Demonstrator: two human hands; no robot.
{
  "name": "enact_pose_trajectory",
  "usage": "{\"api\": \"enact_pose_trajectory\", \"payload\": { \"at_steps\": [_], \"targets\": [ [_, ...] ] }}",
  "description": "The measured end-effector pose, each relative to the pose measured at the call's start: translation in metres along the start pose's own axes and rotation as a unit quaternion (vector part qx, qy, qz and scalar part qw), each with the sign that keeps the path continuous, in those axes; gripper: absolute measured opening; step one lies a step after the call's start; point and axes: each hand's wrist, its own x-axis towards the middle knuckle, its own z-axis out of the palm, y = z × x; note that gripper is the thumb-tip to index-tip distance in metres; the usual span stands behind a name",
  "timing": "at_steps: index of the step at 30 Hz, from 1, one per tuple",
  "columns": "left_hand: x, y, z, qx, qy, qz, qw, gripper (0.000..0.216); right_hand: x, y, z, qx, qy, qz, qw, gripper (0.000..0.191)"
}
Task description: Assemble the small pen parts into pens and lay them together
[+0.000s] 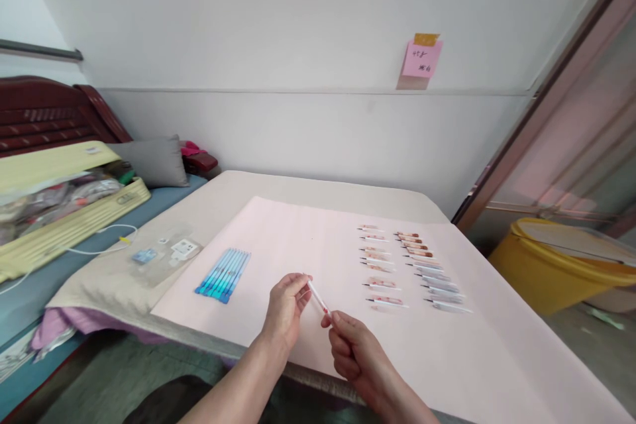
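Having at far left a pale-yellow ribbed plastic box (124, 202) containing plastic-bagged items, just beside a grey cushion (159, 162). Seeing next a crumpled clear plastic bag (163, 270), then a flat row of slim blue pens (223, 276) on the pale-pink-covered tabletop (497, 344). Pinching the upper end of a slim white pen with red markings (318, 296) between the fingers of the left hand (285, 305), gripping its lower end in the curled fingers of the right hand (355, 351), and holding it aslant above the tabletop, near its front edge. Having farther right a column of white, dark-tipped pens with reddish patterns (385, 301). Facing a pink paper note (422, 58) taped to the white wall (318, 46). Seeing then a second column, with brown-patterned pens (410, 246) nearer the wall and greyish pens (444, 298) nearer the hands. Having at far right a yellow plastic bin (536, 271) past the tabletop's edge.
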Motion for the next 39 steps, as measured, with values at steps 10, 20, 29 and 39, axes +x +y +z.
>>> {"api": "enact_pose_trajectory", "payload": {
  "at_steps": [10,20,29,39],
  "targets": [
    [-0.004,0.001,0.003,-0.005,0.004,-0.023,1.000,0.020,0.006,0.009,-0.002,-0.358,0.140,-0.208,0.900,0.030],
    [-0.005,0.009,0.004,-0.030,-0.051,-0.036,0.998,0.013,-0.002,0.003,-0.003,-0.029,-0.013,0.000,0.999,0.026],
    [-0.005,0.004,0.004,-0.015,0.000,-0.037,0.999,0.022,0.003,0.005,-0.003,-0.315,0.125,-0.169,0.925,0.027],
    [-0.005,0.006,0.002,-0.025,-0.023,-0.047,0.998,0.011,-0.003,0.004,-0.001,-0.144,0.041,-0.059,0.987,0.032]
  ]
}}
